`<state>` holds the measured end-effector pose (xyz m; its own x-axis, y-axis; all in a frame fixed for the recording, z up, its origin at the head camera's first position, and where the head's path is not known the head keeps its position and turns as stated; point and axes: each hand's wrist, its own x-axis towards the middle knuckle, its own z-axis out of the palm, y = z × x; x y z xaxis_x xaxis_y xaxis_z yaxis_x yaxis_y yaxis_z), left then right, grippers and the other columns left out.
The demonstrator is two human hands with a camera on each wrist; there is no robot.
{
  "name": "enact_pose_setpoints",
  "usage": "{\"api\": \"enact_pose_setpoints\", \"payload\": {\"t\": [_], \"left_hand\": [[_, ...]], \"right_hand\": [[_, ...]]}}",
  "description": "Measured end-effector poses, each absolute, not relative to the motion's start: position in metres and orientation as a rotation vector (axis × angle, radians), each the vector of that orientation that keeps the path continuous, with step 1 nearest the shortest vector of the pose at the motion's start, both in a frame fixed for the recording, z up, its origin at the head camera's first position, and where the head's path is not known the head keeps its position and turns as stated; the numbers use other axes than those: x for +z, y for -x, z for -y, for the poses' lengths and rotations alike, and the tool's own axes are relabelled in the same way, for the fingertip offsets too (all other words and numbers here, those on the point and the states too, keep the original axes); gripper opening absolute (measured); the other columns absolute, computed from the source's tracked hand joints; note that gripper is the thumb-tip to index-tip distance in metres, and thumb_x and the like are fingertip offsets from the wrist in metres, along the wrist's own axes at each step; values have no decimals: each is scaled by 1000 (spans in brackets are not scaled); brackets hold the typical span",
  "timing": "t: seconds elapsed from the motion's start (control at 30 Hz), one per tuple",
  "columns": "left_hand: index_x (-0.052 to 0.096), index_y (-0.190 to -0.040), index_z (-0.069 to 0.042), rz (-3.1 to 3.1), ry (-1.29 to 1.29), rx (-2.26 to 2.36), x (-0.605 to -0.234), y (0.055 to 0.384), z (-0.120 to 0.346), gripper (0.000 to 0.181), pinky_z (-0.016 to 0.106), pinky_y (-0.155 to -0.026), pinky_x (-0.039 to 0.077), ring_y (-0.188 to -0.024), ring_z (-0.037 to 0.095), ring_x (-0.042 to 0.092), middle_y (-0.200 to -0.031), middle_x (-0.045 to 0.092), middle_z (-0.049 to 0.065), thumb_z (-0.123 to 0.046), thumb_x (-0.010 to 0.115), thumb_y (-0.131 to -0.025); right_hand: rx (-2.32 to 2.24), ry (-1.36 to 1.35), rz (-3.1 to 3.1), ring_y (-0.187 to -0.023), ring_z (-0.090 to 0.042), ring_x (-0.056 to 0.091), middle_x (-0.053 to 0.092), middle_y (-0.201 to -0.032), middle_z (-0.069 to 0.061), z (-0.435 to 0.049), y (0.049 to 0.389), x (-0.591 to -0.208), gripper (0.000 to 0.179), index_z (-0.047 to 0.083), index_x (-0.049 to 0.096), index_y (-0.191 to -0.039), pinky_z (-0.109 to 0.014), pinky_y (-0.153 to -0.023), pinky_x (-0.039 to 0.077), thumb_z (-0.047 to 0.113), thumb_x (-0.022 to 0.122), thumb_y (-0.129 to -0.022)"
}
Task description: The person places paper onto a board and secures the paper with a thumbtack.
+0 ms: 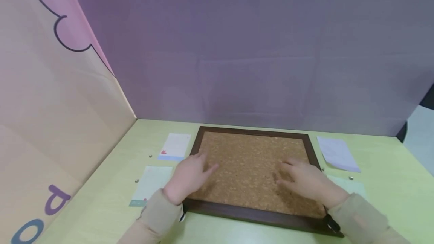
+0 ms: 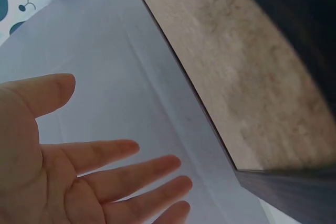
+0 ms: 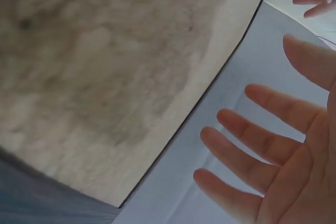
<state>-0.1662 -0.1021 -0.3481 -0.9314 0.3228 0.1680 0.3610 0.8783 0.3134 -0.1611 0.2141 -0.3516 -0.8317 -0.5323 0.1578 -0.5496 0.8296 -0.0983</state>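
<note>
The cork board (image 1: 247,172) lies flat on the surface (image 1: 91,206), its dark frame (image 1: 249,214) marking all four edges. The left hand (image 1: 188,174) hangs over the board's left edge, the right hand (image 1: 306,180) above its right part. The grip of each is spread, fingers apart and, in the wrist views, off the cork. Just past the board's far edge, a thin strip of surface meets the purple-grey cloth (image 1: 251,48). Left of the board lie a white sheet (image 1: 178,144) near the frame, a greenish sheet (image 1: 152,183) and small metal pins (image 1: 137,180). To its right are a lilac sheet (image 1: 338,154) and a pale green sheet (image 1: 352,187), half under the forearm; beyond them the surface stretches wide.
</note>
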Motion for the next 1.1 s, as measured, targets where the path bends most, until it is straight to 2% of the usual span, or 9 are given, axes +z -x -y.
{"api": "enact_pose_setpoints", "payload": {"t": [0.13, 0.3, 0.37, 0.4, 0.53, 0.63, 0.77, 0.9, 1.1], "left_hand": [[51, -127, 10, 2927, 557, -561, -352, 164, 103, 57, 49, -88, 52, -101, 40, 63, -116, 62, 28, -37, 54, -94], [55, -124, 8, 2922, 589, -609, -356, 164, 108, 53, 47, -86, 53, -98, 37, 65, -111, 65, 24, -35, 56, -94], [56, -123, 8, 2931, 583, -635, -356, 165, 112, 51, 46, -84, 53, -89, 32, 66, -101, 68, 21, -34, 56, -94], [57, -122, 7, 2937, 580, -649, -355, 165, 114, 50, 46, -83, 53, -87, 31, 66, -99, 68, 20, -34, 56, -93], [56, -123, 8, 2985, 514, -690, -352, 166, 123, 52, 45, -79, 54, -66, 23, 61, -71, 64, 12, -34, 56, -93], [55, -125, 8, 3000, 483, -681, -351, 168, 128, 54, 44, -83, 53, -72, 25, 64, -74, 65, 11, -36, 56, -94], [56, -125, 5, 3010, 470, -648, -351, 170, 135, 52, 45, -89, 51, -98, 31, 65, -103, 68, 17, -36, 55, -94], [55, -126, 5, 3029, 448, -652, -349, 172, 140, 52, 47, -97, 47, -112, 35, 59, -122, 62, 20, -37, 54, -94], [56, -125, 4, 3038, 425, -661, -346, 174, 145, 51, 47, -95, 48, -109, 34, 61, -120, 63, 19, -37, 52, -95]], "right_hand": [[224, -849, 2951, -91, -32, 64, 62, -113, -17, -218, 160, -356, 43, 6, 65, -112, -45, -69, 56, 37, 70, -82], [211, -851, 2982, -82, -22, 62, 62, -101, -7, -223, 160, -363, 46, 8, 66, -107, -39, -66, 56, 41, 75, -75], [202, -850, 2994, -82, -21, 62, 62, -100, -7, -225, 160, -365, 48, 8, 67, -106, -39, -68, 56, 42, 76, -73], [207, -847, 3014, -84, -24, 63, 63, -103, -9, -226, 159, -365, 50, 8, 67, -107, -41, -71, 56, 42, 77, -73], [218, -814, 3109, -99, -38, 61, 60, -116, -22, -230, 160, -363, 58, 7, 65, -113, -52, -83, 52, 45, 77, -70], [242, -801, 3170, -103, -42, 59, 57, -120, -25, -231, 160, -361, 61, 6, 64, -115, -55, -86, 50, 44, 79, -68], [291, -799, 3216, -104, -42, 58, 57, -121, -25, -231, 160, -360, 63, 6, 64, -116, -56, -87, 49, 38, 82, -65], [289, -864, 3211, -97, -36, 61, 59, -113, -19, -231, 160, -360, 64, 5, 63, -116, -52, -83, 52, 32, 85, -62], [258, -916, 3227, -100, -41, 59, 57, -117, -24, -229, 162, -360, 65, 4, 61, -117, -55, -86, 50, 26, 86, -60]]}}
